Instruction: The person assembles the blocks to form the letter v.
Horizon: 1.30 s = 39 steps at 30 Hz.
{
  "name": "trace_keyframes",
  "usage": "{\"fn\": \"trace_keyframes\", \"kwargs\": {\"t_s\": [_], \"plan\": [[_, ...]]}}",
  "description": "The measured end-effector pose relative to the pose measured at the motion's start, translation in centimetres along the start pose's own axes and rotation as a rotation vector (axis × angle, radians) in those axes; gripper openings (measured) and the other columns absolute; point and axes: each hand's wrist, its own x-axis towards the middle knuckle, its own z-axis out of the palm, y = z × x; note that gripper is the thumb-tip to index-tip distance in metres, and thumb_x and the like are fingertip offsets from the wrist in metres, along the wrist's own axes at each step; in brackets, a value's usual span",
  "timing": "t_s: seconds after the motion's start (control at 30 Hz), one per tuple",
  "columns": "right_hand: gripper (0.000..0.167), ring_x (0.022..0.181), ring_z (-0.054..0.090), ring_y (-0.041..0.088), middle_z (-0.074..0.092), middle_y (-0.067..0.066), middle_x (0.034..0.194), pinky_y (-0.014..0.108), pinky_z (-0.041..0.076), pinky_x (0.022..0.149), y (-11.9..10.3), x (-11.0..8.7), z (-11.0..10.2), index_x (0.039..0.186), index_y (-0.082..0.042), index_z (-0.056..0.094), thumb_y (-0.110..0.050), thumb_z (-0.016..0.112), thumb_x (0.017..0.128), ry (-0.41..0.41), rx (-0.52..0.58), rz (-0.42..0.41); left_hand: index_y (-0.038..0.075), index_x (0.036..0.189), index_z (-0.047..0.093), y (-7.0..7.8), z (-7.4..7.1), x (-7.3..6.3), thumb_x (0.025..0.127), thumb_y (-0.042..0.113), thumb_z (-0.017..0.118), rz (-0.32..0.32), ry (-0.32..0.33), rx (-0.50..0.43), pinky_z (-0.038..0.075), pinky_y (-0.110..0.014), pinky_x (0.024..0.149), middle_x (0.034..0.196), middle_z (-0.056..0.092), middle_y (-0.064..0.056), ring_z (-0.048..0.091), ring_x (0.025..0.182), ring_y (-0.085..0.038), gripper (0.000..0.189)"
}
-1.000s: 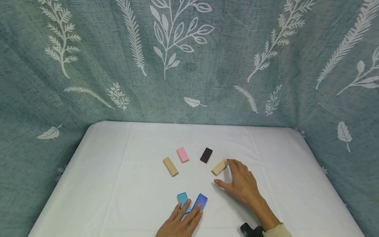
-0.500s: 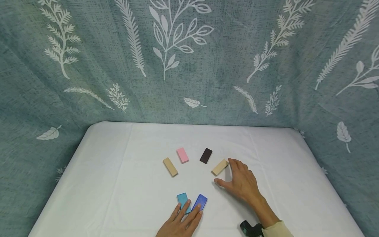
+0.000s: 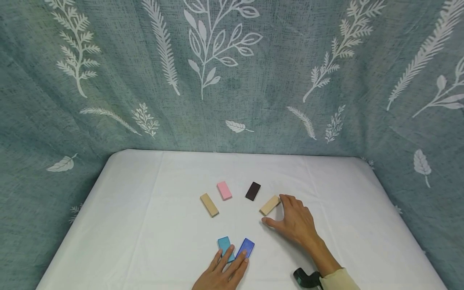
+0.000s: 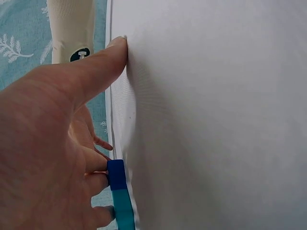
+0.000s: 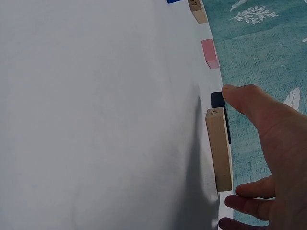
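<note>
My left hand [image 3: 223, 270] rests with extended, spread fingers on the near ends of a light blue block [image 3: 224, 243] and a dark blue block [image 3: 247, 246]. In the left wrist view, fingertips meet the dark blue block [image 4: 116, 174] and the light blue block [image 4: 123, 211], while the thumb stands apart. My right hand [image 3: 298, 223] is spread beside a plain wooden block [image 3: 270, 205], its index fingertip at or very near the far end. The right wrist view has this wooden block [image 5: 219, 148] lying between thumb and fingers, not gripped.
Farther back lie a black block [image 3: 253, 191], a pink block [image 3: 224, 190] and a second wooden block [image 3: 209, 205], together making an arc on the white-covered table [image 3: 145, 241]. Behind it hangs a green leaf-patterned cloth [image 3: 268, 80]. A black wrist device [image 3: 306, 278] sits at the right sleeve.
</note>
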Motion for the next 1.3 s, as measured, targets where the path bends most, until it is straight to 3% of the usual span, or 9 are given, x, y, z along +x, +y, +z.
{"fn": "trace_keyframes", "kwargs": {"t_s": [0.2, 0.67, 0.93, 1.3], "plan": [[0.096, 0.119, 0.055, 0.045, 0.059, 0.024, 0.131, 0.06, 0.047, 0.092, 0.2, 0.3, 0.1, 0.137, 0.003, 0.056, -0.063, 0.081, 0.072, -0.006, -0.006, 0.009, 0.016, 0.144, 0.056, 0.1, 0.1, 0.0, 0.097, 0.075, 0.027, -0.003, 0.016, 0.007, -0.02, -0.049, 0.115, 0.153, 0.048, -0.002, 0.05, 0.136, -0.03, 0.081], [0.101, 0.118, 0.054, 0.044, 0.06, 0.024, 0.128, 0.061, 0.045, 0.093, 0.5, 0.9, 0.6, 0.136, 0.003, 0.056, -0.07, 0.079, 0.07, -0.009, -0.015, 0.036, 0.015, 0.146, 0.054, 0.2, -0.1, 0.0, 0.098, 0.074, 0.026, -0.009, -0.02, -0.025, -0.023, -0.048, 0.114, 0.154, 0.047, -0.003, 0.047, 0.139, -0.03, 0.082], [0.092, 0.11, 0.057, 0.042, 0.063, 0.021, 0.119, 0.057, 0.047, 0.088, 0.5, 1.1, 0.8, 0.129, 0.001, 0.062, -0.066, 0.081, 0.07, 0.026, -0.022, 0.022, 0.016, 0.144, 0.056, 0.1, 0.1, 0.0, 0.097, 0.075, 0.027, -0.005, 0.023, 0.009, -0.02, -0.049, 0.115, 0.153, 0.048, -0.002, 0.05, 0.137, -0.03, 0.081], [0.084, 0.108, 0.058, 0.04, 0.065, 0.018, 0.117, 0.056, 0.047, 0.087, 0.3, 1.3, 0.9, 0.125, -0.002, 0.065, -0.064, 0.081, 0.071, 0.043, -0.019, 0.016, 0.016, 0.144, 0.056, 0.0, 0.0, 0.0, 0.097, 0.076, 0.026, -0.012, 0.029, 0.011, -0.017, -0.048, 0.116, 0.153, 0.048, -0.002, 0.05, 0.136, -0.029, 0.081]]}}
